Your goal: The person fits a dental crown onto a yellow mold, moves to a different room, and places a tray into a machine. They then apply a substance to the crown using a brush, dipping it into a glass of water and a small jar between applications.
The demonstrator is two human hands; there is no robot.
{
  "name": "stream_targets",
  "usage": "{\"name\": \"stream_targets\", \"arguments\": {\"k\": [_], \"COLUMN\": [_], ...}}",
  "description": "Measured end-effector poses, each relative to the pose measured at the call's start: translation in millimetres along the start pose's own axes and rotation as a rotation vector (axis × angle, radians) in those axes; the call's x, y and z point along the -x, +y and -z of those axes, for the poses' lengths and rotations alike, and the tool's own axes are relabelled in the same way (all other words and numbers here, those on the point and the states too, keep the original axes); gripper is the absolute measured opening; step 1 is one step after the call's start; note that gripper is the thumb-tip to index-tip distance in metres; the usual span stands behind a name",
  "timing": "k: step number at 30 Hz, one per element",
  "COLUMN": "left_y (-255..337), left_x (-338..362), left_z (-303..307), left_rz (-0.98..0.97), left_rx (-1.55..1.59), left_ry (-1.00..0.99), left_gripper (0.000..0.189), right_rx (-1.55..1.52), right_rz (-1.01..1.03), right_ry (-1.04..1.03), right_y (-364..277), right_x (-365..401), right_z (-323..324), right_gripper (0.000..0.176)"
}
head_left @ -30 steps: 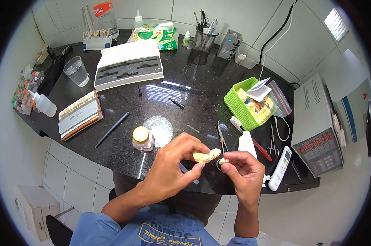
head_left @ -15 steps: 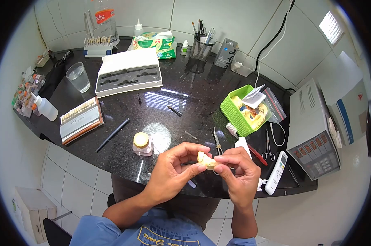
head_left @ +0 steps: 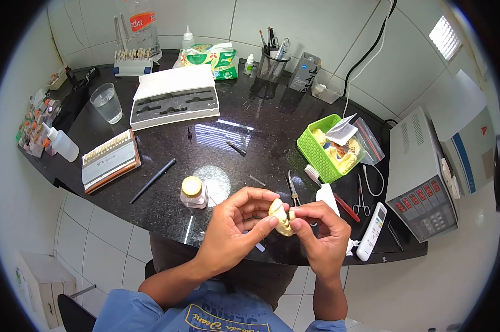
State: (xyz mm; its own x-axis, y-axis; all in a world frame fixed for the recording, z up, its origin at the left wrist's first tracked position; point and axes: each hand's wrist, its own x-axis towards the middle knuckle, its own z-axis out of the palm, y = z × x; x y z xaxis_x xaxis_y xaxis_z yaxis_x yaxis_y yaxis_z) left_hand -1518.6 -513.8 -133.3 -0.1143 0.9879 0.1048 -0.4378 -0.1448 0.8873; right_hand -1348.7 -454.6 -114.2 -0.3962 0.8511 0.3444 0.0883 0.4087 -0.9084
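Just above the front edge of the black counter, a cream-yellow dental plaster model (head_left: 282, 220) is held up in front of me. My left hand (head_left: 232, 228) grips its left side between thumb and fingers. At its right edge, my right hand (head_left: 323, 235) pinches a small cream piece (head_left: 292, 214) with thumb and forefinger; I cannot tell whether that piece is separate from the model. Left of my hands stands a small jar with a yellow lid (head_left: 192, 191). Metal scissor-like forceps (head_left: 293, 191) lie behind my right fingers.
A green basket (head_left: 319, 157) with more plaster models stands back right, near a toothbrush (head_left: 312, 173). A white remote (head_left: 371, 232) and a furnace-like machine (head_left: 421, 182) are at right. Leftward lie a pen (head_left: 153, 180), a shade guide (head_left: 110, 162), an open case (head_left: 175, 102) and a glass of water (head_left: 107, 103).
The plaster model has been turned from lying nearly sideways to a more upright tilt between my hands. A dark gap now shows between it and my right fingertips.
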Motion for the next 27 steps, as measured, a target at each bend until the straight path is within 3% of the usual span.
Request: {"name": "stream_targets", "arguments": {"k": [2,7,11,19,27], "left_y": [0,8,5,5,7], "left_x": [-1,-4,-4,-3,-1], "left_z": [1,4,9,7,4], "left_rz": [0.015,0.301,0.372,0.373,0.347], "left_rx": [0.010,0.091,0.134,0.065,0.052], "left_ry": [-0.014,-0.110,-0.163,-0.181,-0.210], "left_gripper": [0.035,0.033,0.037,0.032,0.029], "right_rx": [0.048,0.200,0.224,0.423,0.495], "right_rz": [0.093,0.349,0.381,0.578,0.604], "right_ry": [-0.036,-0.194,-0.227,-0.318,-0.393], "right_y": [-2,-4,-3,-14,-26], "right_x": [-3,-11,-14,-20,-23], "right_z": [3,15,20,26,30], "right_gripper": [0.018,0.024,0.026,0.029,0.032]}}
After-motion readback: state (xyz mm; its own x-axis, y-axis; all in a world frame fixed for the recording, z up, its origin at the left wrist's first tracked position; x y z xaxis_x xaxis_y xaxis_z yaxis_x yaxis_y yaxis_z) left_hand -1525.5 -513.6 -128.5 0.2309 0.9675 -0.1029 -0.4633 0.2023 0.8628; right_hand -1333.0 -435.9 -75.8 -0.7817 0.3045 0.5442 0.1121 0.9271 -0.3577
